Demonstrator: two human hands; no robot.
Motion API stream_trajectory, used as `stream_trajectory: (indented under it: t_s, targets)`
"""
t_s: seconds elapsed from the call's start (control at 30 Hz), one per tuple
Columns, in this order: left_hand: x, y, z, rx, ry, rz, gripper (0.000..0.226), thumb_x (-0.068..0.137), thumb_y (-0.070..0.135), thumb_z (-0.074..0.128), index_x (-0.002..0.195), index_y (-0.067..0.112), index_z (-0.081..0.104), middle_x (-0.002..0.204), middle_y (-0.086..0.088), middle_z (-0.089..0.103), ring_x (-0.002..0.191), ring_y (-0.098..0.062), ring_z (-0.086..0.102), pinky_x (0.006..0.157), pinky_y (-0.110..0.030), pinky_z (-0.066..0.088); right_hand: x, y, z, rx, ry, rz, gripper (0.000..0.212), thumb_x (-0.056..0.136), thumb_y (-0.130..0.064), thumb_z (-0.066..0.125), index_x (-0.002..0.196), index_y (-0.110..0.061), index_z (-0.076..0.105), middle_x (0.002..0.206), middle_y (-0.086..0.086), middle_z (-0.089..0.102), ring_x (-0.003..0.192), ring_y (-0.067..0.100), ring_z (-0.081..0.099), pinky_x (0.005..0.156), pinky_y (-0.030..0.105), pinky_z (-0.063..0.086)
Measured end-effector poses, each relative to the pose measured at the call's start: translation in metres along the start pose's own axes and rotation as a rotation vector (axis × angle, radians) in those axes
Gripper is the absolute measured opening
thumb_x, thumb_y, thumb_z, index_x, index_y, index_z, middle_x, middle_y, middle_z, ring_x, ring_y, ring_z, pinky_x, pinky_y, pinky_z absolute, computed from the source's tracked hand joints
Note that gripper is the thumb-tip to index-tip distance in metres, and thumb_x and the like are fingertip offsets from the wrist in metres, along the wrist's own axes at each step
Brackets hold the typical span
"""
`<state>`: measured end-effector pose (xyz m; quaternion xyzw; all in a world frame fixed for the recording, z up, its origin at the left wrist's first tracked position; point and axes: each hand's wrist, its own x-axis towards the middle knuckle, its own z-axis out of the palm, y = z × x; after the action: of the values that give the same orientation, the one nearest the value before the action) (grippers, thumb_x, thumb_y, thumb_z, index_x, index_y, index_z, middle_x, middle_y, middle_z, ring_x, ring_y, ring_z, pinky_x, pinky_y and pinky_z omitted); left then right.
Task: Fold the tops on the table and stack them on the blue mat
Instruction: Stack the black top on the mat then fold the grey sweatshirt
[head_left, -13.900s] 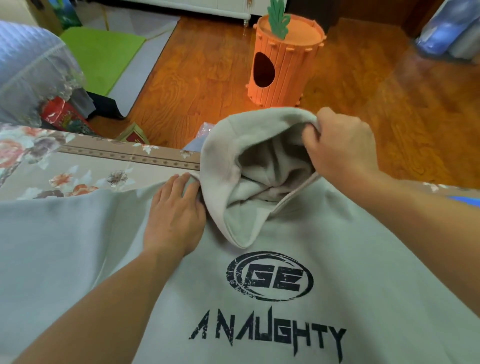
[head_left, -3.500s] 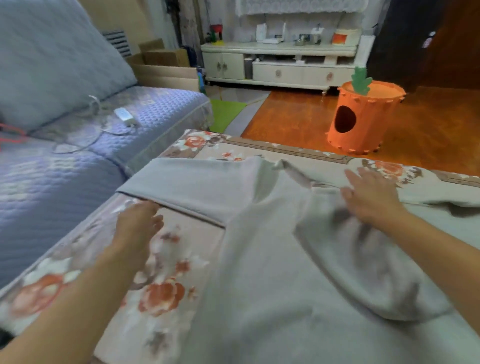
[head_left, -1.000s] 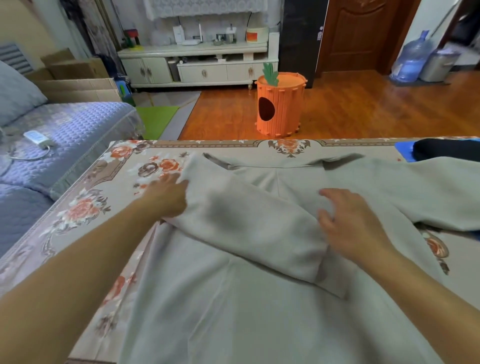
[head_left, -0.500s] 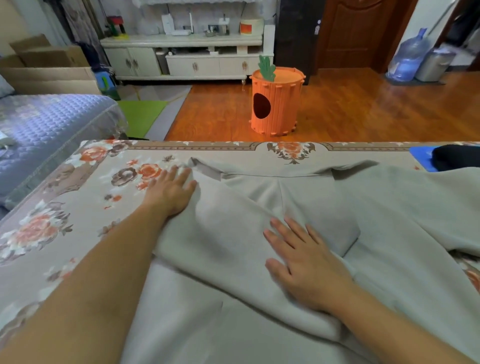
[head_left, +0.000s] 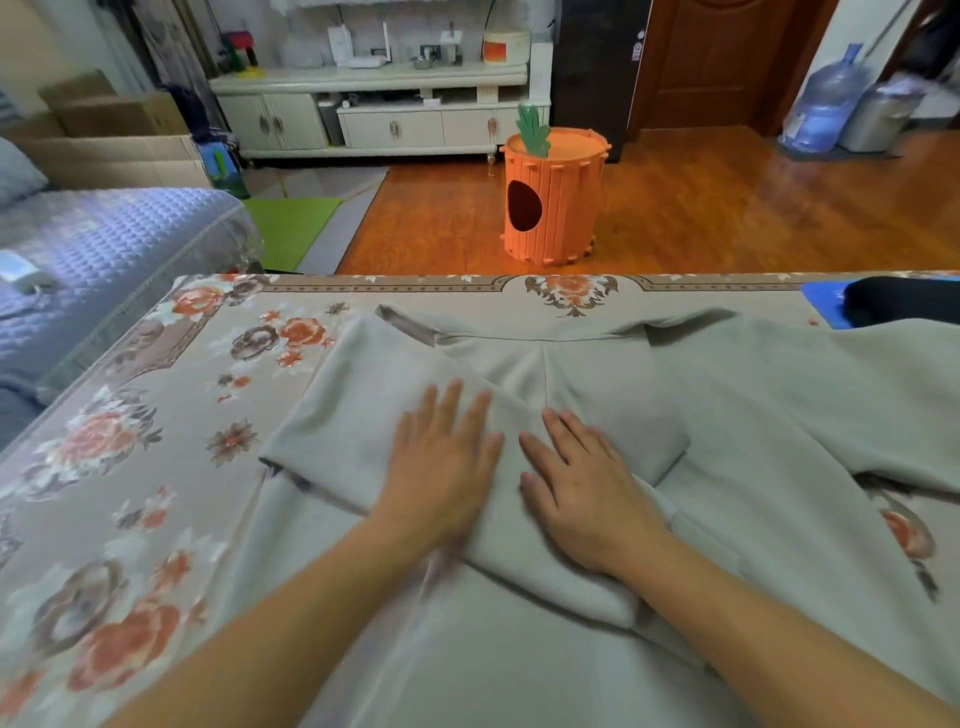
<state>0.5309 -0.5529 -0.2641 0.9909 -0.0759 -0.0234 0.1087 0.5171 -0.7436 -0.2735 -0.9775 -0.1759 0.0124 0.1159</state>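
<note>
One grey top lies spread on the floral worktop, its sleeve folded across the body. Both hands, left hand and right hand, press flat on that sleeve, fingers straight, side by side. One dark garment sits on the blue mat, far right.

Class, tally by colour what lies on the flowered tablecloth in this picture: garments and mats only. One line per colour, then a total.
Grey: 1, the hoodie under both flat hands
Black: 1, the folded top
Blue: 1, the mat
Total: 3
</note>
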Motion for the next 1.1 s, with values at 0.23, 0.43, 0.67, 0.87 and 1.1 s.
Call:
stream_trajectory:
  t_s: [0.23, 0.43, 0.67, 0.87, 1.1]
  targets:
    - [-0.003, 0.041, 0.012, 0.143, -0.209, -0.027, 0.07, 0.088, 0.064, 0.02, 0.155, 0.048, 0.017, 0.169, 0.002, 0.01, 0.155, -0.031, 0.01, 0.124, -0.053, 0.012, -0.031, 0.031, -0.034, -0.142, -0.124, 0.106, 0.062, 0.102, -0.051, 0.026, 0.157, -0.022, 0.026, 0.167, 0.005, 0.013, 0.152, 0.033, 0.011, 0.121, 0.054, 0.006]
    - [0.015, 0.133, 0.01, 0.256, 0.107, 0.196, 0.057, 0.085, 0.044, 0.042, 0.133, 0.022, 0.061, 0.141, -0.013, 0.055, 0.134, -0.038, 0.045, 0.108, -0.057, 0.037, -0.107, 0.131, -0.073, 0.391, 0.329, 0.477, 0.045, 0.09, -0.028, 0.055, 0.132, -0.011, 0.061, 0.139, 0.013, 0.053, 0.127, 0.031, 0.051, 0.11, 0.031, 0.032]
    - [0.036, 0.209, 0.071, 0.134, -0.043, 0.294, 0.067, 0.096, 0.058, 0.008, 0.16, 0.039, 0.018, 0.169, 0.0, 0.013, 0.156, -0.029, 0.004, 0.125, -0.049, 0.007, -0.187, 0.251, -0.079, 0.82, 0.831, 0.99, 0.038, 0.091, -0.006, 0.056, 0.126, -0.018, 0.061, 0.12, -0.003, 0.061, 0.102, 0.016, 0.06, 0.092, 0.032, 0.047]
    - [0.038, 0.201, 0.073, 0.11, 0.039, 0.324, 0.067, 0.094, 0.055, 0.014, 0.153, 0.037, 0.041, 0.162, 0.002, 0.035, 0.153, -0.029, 0.02, 0.124, -0.046, 0.018, -0.198, 0.325, -0.113, 1.312, 1.202, 1.03, 0.026, 0.082, 0.002, 0.044, 0.078, -0.023, 0.051, 0.06, -0.012, 0.046, 0.056, 0.01, 0.034, 0.052, 0.025, 0.031]
    - [0.039, 0.199, 0.074, 0.121, 0.063, 0.309, 0.066, 0.094, 0.055, 0.017, 0.151, 0.036, 0.044, 0.159, 0.002, 0.04, 0.151, -0.028, 0.023, 0.123, -0.047, 0.02, -0.188, 0.434, -0.138, 1.59, 1.328, 1.317, 0.046, 0.085, -0.017, 0.069, 0.128, -0.028, 0.059, 0.112, -0.004, 0.07, 0.087, 0.018, 0.069, 0.051, 0.03, 0.057]
